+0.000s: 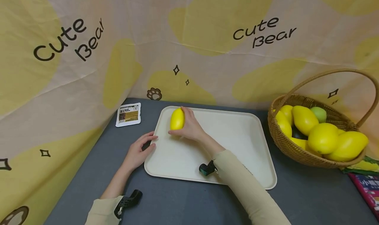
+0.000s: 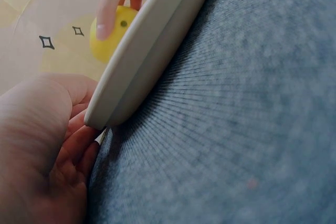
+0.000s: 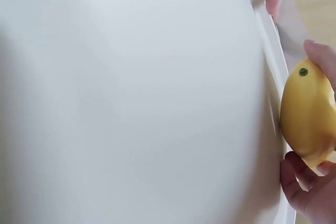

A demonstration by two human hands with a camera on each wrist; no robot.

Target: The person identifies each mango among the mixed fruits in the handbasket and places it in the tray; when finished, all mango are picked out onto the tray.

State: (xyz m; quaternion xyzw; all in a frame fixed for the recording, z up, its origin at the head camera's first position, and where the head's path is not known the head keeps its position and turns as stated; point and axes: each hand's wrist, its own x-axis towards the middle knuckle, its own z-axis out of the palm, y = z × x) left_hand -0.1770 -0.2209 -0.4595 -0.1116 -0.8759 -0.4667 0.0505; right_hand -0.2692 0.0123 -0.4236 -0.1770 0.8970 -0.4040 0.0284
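Note:
A yellow lemon (image 1: 177,119) stands upright near the far left corner of the cream tray (image 1: 225,142). My right hand (image 1: 190,124) holds it from the right, thumb at the near end and fingers at the far end. A small green stem spot marks the lemon (image 3: 307,108) in the right wrist view. At the tray's left rim is my left hand (image 1: 139,151), its fingertips over the edge and touching it. The left wrist view shows the left hand (image 2: 47,129) beside the tray's raised rim (image 2: 142,61), some fingers hidden behind it.
A wicker basket (image 1: 276,141) with a tall handle stands right of the tray, filled with several yellow fruits and a green one (image 1: 319,114). A white packet (image 1: 128,114) lies at the back left. Colourful packages (image 1: 365,188) lie at the right edge. A patterned cloth hangs behind the grey table (image 1: 183,205).

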